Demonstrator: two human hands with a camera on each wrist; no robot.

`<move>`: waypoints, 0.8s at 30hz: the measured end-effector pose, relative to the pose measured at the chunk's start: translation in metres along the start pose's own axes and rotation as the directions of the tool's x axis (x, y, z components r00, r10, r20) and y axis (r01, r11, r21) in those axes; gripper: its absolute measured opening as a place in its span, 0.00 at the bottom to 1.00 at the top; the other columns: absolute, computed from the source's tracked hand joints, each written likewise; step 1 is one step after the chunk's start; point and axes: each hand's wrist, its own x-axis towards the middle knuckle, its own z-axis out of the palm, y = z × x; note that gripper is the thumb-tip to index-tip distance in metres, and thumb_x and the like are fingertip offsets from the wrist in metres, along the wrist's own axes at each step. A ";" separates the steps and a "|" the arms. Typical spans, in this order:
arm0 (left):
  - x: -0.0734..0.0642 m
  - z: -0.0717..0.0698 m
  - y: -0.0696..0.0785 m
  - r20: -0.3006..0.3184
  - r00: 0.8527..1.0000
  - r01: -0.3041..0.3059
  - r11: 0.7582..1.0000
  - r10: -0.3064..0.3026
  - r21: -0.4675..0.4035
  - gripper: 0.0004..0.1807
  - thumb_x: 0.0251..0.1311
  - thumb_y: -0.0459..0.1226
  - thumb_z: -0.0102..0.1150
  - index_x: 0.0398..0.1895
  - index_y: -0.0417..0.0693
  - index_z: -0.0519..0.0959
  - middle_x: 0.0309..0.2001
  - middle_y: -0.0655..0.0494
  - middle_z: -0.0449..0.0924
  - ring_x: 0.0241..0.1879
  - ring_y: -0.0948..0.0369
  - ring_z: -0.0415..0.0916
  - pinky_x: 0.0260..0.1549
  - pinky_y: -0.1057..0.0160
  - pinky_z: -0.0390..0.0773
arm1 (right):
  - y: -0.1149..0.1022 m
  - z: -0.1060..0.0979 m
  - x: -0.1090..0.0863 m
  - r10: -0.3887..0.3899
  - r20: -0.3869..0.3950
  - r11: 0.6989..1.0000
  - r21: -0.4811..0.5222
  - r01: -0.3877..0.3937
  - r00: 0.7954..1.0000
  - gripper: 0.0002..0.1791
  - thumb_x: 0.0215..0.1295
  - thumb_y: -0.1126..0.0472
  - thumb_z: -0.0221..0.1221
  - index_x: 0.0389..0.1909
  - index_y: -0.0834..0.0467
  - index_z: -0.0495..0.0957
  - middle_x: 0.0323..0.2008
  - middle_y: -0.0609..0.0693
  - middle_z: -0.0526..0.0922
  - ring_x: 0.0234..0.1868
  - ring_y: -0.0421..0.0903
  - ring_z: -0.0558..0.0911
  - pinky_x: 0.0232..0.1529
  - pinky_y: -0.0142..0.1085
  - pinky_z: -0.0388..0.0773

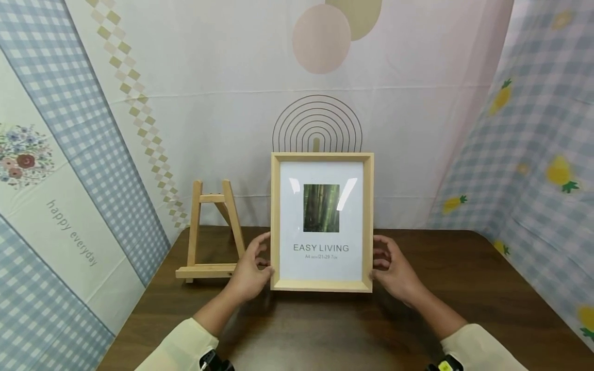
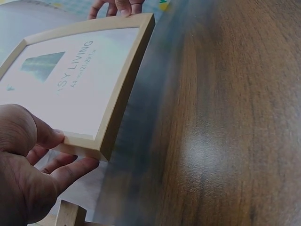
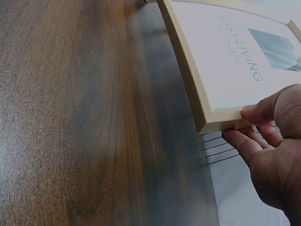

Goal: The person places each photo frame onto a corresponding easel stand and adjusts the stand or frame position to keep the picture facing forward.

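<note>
My left hand (image 1: 249, 268) and right hand (image 1: 396, 270), partly curled, pinch the pale wooden rectangular picture frame (image 1: 322, 221) by its lower sides, over the dark brown wood-grain bench (image 1: 445, 268). It looks light and stiff; its glossy front (image 1: 345, 196) seems fragile, so the wooden edges (image 1: 275, 206) suit gripping.

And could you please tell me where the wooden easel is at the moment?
In the head view, the wooden easel stands on the left part of the brown table, beside the left hand and left of the picture frame.
</note>
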 end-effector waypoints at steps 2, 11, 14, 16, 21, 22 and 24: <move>0.000 0.000 0.000 -0.003 1.000 -0.004 1.000 0.004 -0.001 0.47 0.57 0.14 0.59 0.77 0.57 0.61 0.61 0.41 0.73 0.43 0.50 0.79 0.33 0.61 0.82 | 0.000 0.000 0.000 -0.006 0.001 1.000 -0.011 0.006 1.000 0.47 0.55 0.84 0.61 0.74 0.59 0.55 0.58 0.69 0.72 0.50 0.61 0.81 0.38 0.39 0.84; -0.001 -0.002 0.002 -0.008 1.000 0.006 1.000 -0.006 0.004 0.47 0.58 0.15 0.59 0.77 0.58 0.61 0.62 0.41 0.72 0.44 0.49 0.78 0.33 0.61 0.82 | 0.000 0.000 0.001 0.004 -0.005 1.000 -0.029 -0.004 1.000 0.46 0.55 0.84 0.61 0.74 0.58 0.56 0.58 0.68 0.72 0.51 0.61 0.80 0.38 0.39 0.84; -0.001 -0.002 0.004 -0.013 1.000 0.004 1.000 -0.004 0.004 0.47 0.58 0.15 0.59 0.77 0.58 0.61 0.62 0.42 0.73 0.44 0.49 0.78 0.34 0.61 0.82 | -0.001 0.001 0.002 0.000 -0.004 1.000 -0.030 -0.001 1.000 0.46 0.55 0.83 0.60 0.74 0.58 0.56 0.58 0.68 0.72 0.51 0.62 0.80 0.38 0.39 0.84; 0.000 -0.003 0.004 -0.016 1.000 -0.001 1.000 0.001 0.001 0.47 0.58 0.15 0.59 0.77 0.58 0.62 0.62 0.42 0.74 0.44 0.49 0.78 0.35 0.61 0.82 | -0.002 0.001 0.003 -0.002 -0.005 1.000 -0.029 0.002 1.000 0.46 0.55 0.83 0.60 0.74 0.58 0.56 0.58 0.68 0.72 0.51 0.62 0.80 0.39 0.39 0.84; 0.000 -0.003 0.004 -0.026 1.000 -0.015 1.000 0.015 -0.007 0.46 0.58 0.15 0.59 0.76 0.57 0.62 0.61 0.42 0.74 0.44 0.49 0.78 0.35 0.60 0.82 | -0.003 0.001 0.003 -0.007 -0.005 1.000 -0.028 0.007 1.000 0.46 0.55 0.84 0.60 0.73 0.58 0.56 0.58 0.68 0.73 0.51 0.62 0.80 0.39 0.39 0.84; 0.000 -0.003 0.004 -0.028 1.000 -0.016 1.000 0.016 -0.007 0.46 0.58 0.15 0.59 0.76 0.57 0.62 0.62 0.42 0.74 0.44 0.49 0.78 0.36 0.60 0.82 | -0.003 0.001 0.003 -0.008 -0.005 1.000 -0.028 0.008 1.000 0.46 0.55 0.84 0.60 0.73 0.58 0.56 0.58 0.68 0.72 0.51 0.62 0.80 0.39 0.38 0.84; 0.000 -0.003 0.004 -0.031 0.999 -0.021 1.000 0.021 -0.005 0.46 0.58 0.15 0.59 0.76 0.57 0.62 0.62 0.41 0.74 0.44 0.49 0.78 0.35 0.60 0.82 | -0.003 0.001 0.003 -0.012 -0.005 1.000 -0.028 0.012 1.000 0.46 0.55 0.84 0.60 0.73 0.58 0.56 0.58 0.68 0.72 0.51 0.62 0.80 0.39 0.38 0.84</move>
